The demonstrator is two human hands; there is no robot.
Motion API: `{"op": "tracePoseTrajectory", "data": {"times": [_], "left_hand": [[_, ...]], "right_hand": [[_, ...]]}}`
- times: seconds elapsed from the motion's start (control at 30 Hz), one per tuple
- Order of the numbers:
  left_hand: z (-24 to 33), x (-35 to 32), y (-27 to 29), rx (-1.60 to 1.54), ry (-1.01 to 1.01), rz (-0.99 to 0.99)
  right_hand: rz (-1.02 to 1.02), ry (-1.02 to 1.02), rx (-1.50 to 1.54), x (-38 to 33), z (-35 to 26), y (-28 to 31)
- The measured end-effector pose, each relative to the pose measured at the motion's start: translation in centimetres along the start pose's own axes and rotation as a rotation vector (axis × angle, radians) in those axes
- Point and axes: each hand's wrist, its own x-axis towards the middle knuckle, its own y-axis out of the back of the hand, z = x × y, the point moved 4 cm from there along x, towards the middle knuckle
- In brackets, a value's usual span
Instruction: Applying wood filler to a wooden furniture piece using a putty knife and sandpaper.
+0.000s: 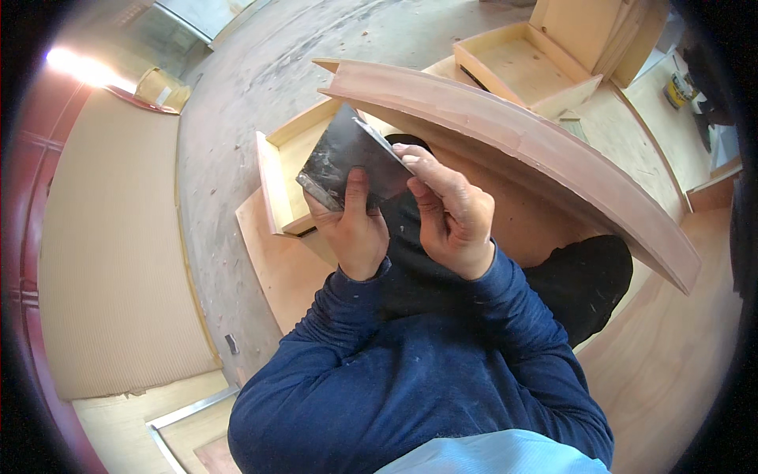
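Observation:
A dark grey, scuffed flat sheet (335,154) with a pale strip along its upper right edge is held up over my lap. My left hand (359,237) grips its lower part, thumb pressed on its face and the other fingers hidden behind. At the sheet's right edge, my right hand (458,209) has its forefinger and thumb closed on it; the tips' exact contact is partly hidden. Just beyond my hands, a long curved wooden panel (474,110) with a pinkish-brown surface slants across my legs. An open wooden drawer (272,186) lies to the left of the sheet.
Another open wooden drawer (525,67) sits at the far right, beside upright wooden boards (584,31). A yellow-and-black tub (679,91) stands further right. Along the left runs a ribbed cardboard sheet (118,253) next to the grey, dusty floor (245,87).

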Motion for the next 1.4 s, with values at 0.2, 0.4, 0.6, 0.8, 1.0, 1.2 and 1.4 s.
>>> {"op": "tracePoseTrajectory", "data": {"times": [0.2, 0.4, 0.6, 0.8, 1.0, 1.2, 1.4], "left_hand": [[3.0, 1.5, 1.8, 0.18, 0.001, 0.156], [5.3, 4.3, 2.5, 0.074, -0.217, 0.117], [3.8, 3.4, 2.5, 0.039, -0.124, 0.159], [3.2, 2.6, 2.3, 0.297, -0.192, 0.079], [2.6, 1.7, 1.9, 0.379, -0.33, -0.084], [3.9, 1.8, 3.0, 0.564, -0.242, -0.261], [5.9, 5.0, 4.1, 0.145, 0.033, -0.092]], "right_hand": [[-0.129, -0.014, -0.094, 0.6, 0.5, -1.6], [-0.118, -0.269, -0.01, 0.5, 1.1, -0.3], [0.056, -0.546, 0.344, -0.2, 2.7, -0.9], [0.112, -0.583, 0.365, -1.1, 3.0, -1.3], [0.169, -0.537, 0.29, -0.9, 3.1, -0.6], [0.229, -0.534, 0.282, -0.7, 3.7, 0.2], [0.306, -0.544, 0.434, -0.2, 4.2, 0.9]]}}
